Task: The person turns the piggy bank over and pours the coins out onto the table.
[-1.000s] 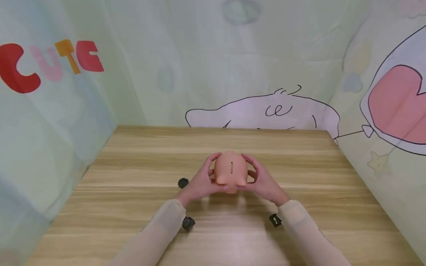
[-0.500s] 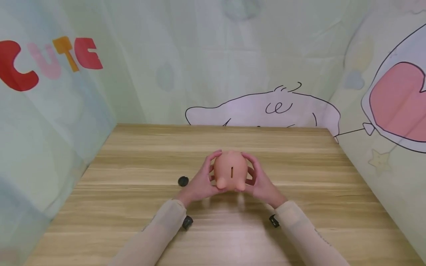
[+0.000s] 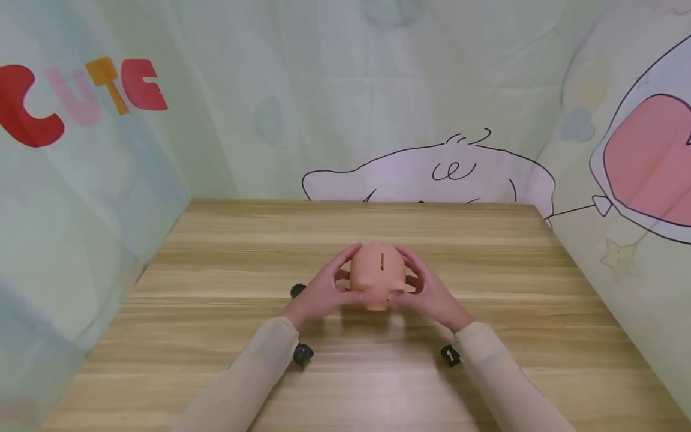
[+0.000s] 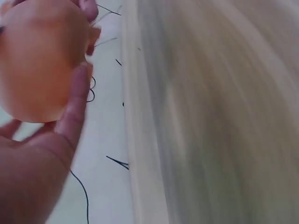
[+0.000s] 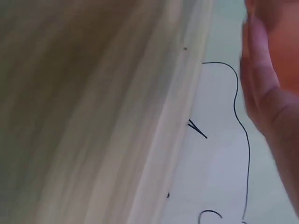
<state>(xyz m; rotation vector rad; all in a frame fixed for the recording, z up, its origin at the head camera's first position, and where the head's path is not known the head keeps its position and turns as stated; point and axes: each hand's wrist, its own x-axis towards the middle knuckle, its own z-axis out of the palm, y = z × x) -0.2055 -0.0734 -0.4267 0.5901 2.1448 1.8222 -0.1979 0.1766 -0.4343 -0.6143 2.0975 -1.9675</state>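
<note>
A pink piggy bank (image 3: pixel 372 273) with a coin slot on its top is held between both hands, and its snout faces the wearer. My left hand (image 3: pixel 322 294) grips its left side, thumb at the front and fingers spread round the side. My right hand (image 3: pixel 433 297) grips the right side in the same way. In the left wrist view the piggy bank (image 4: pixel 42 65) fills the upper left, with the left thumb (image 4: pixel 77 105) against it. In the right wrist view only an edge of the piggy bank (image 5: pixel 287 51) shows beside the right hand (image 5: pixel 275 102).
Two small black pieces lie by the left arm, an upper one (image 3: pixel 297 290) and a lower one (image 3: pixel 303 355). Another black piece (image 3: pixel 450 355) with a light mark lies by the right sleeve. The wood-grain table (image 3: pixel 227 252) meets printed cloth walls (image 3: pixel 243 120).
The piggy bank first tips toward the wearer, then tips back, so its slot sits farther up and its snout shows again. Both hands keep their hold throughout.
</note>
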